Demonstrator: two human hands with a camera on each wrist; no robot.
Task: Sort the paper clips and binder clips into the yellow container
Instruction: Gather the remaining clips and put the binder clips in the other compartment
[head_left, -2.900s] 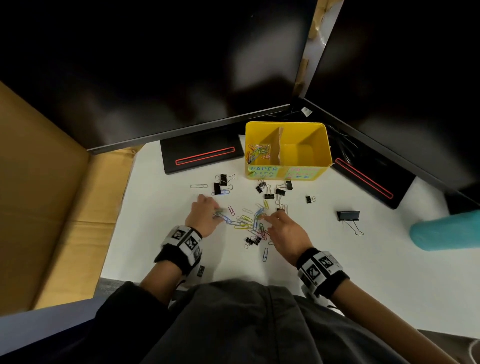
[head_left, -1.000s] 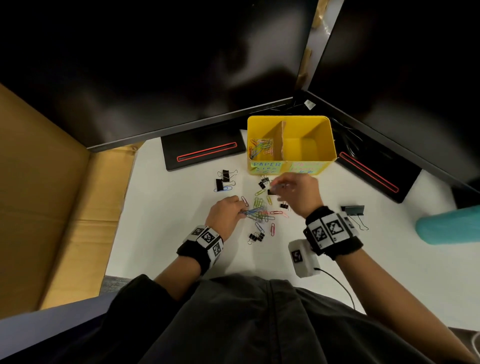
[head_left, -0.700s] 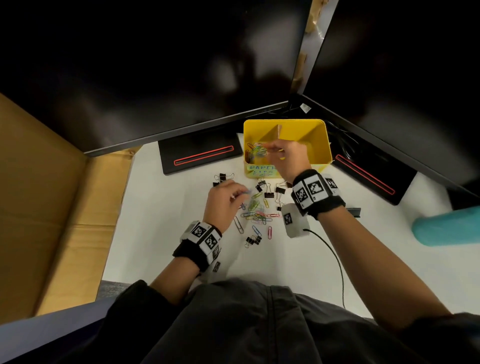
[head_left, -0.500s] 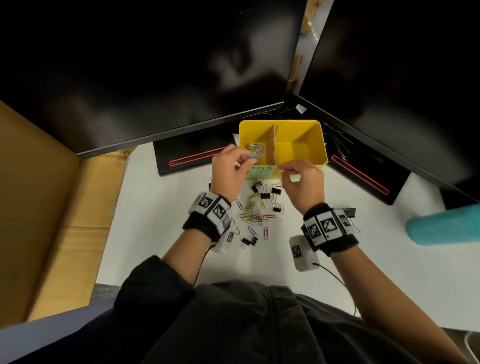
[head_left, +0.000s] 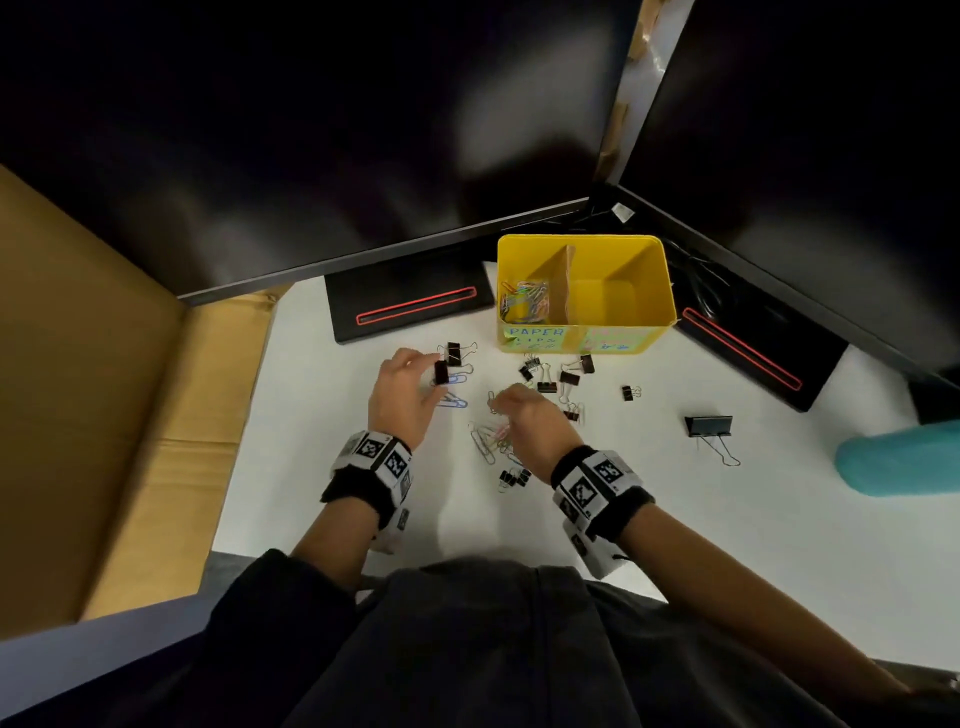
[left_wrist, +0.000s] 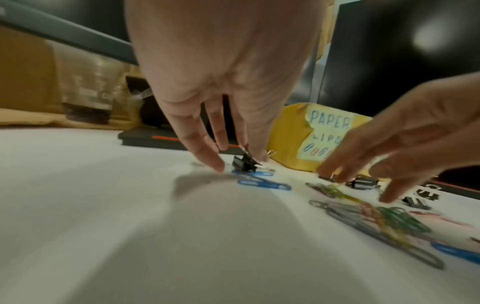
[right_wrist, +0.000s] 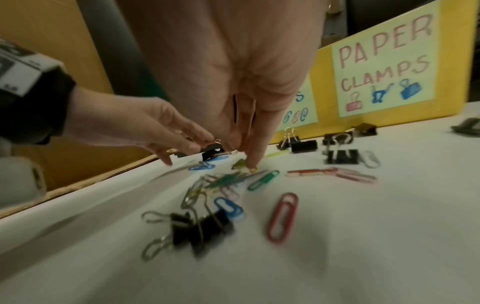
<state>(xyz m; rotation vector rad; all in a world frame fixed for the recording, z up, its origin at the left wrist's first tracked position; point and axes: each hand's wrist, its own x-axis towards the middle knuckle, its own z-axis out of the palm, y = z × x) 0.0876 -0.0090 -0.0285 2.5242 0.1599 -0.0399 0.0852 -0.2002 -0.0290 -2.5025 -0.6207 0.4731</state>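
The yellow container (head_left: 587, 332) stands at the back of the white table, with several coloured paper clips (head_left: 524, 304) in its left compartment. More paper clips (head_left: 488, 439) lie in a loose pile, and small black binder clips (head_left: 545, 387) are scattered in front of the container. My left hand (head_left: 434, 382) reaches down with straight fingers at a black binder clip (left_wrist: 242, 163) and two blue paper clips (left_wrist: 262, 183). My right hand (right_wrist: 246, 160) points down over the pile, a fingertip on a green-yellow paper clip (right_wrist: 240, 163). Neither hand holds anything.
Two black monitor bases with red lines (head_left: 410, 306) (head_left: 748, 353) flank the container. A cardboard box (head_left: 104, 389) borders the table on the left. A teal cylinder (head_left: 904, 462) lies at the right, near a large binder clip (head_left: 709, 426).
Both hands were up at the container's left compartment half a second ago. They have come back down to the table, the left to the blue clips, the right to the pile.
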